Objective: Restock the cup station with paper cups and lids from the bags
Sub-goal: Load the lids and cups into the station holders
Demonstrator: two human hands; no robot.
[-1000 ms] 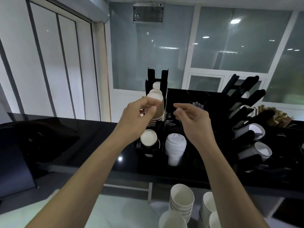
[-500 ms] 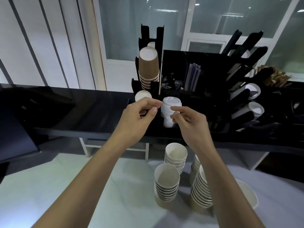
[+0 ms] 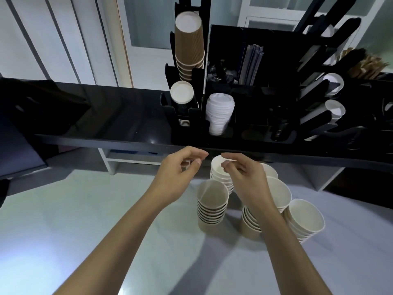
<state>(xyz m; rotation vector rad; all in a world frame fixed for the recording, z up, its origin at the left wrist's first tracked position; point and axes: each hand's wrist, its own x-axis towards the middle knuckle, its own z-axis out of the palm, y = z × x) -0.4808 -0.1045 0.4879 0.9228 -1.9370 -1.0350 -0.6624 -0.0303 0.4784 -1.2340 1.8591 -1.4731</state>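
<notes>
One cup stack behind right hand

Both bare forearms reach forward, converging. Left hand and right hand level, near each other, fingertips almost meeting. Fingers of each loosely curled, thumb under forefinger, nothing visibly held. Wrists roughly straight, palms turned inward.

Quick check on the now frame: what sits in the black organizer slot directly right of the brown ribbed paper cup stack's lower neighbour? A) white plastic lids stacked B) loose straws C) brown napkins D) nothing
A: a stack of white plastic dome lids stands in the black organizer slot just right of the white-rimmed dark cup stack below the brown ribbed paper cups.
</notes>
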